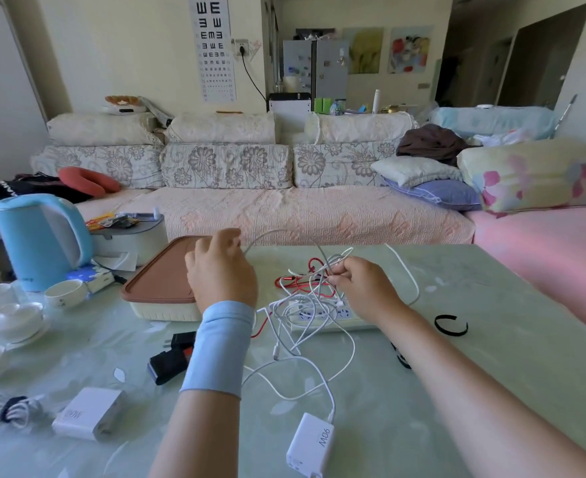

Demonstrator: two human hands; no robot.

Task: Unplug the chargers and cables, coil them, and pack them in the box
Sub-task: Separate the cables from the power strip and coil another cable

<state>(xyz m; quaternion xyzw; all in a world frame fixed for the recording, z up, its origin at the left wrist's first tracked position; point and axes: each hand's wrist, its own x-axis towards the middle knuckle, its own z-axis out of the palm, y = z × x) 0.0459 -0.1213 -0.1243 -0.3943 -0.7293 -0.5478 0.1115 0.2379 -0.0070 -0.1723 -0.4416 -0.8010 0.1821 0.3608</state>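
My left hand (221, 270) and my right hand (360, 282) each pinch a grey-white cable (267, 236) that arcs between them above the table. Under my right hand lies a tangle of white cables (305, 312) and a red cable (293, 281) over a white power strip (322, 315). A white 90W charger (310, 445) lies near the front, its cable running into the tangle. Another white charger (88, 412) and a coiled, tied cable (7, 410) lie at the front left. A black charger (172, 357) sits by my left wrist. The cream box with a brown lid (162, 281) stands closed behind my left hand.
A blue kettle (40, 239), a small cup (65, 293) and glass bowls (9, 319) stand at the left. A black strap loop (452, 326) lies at the right, another black strap (400, 357) near my right forearm. The sofa (284, 208) runs behind the table.
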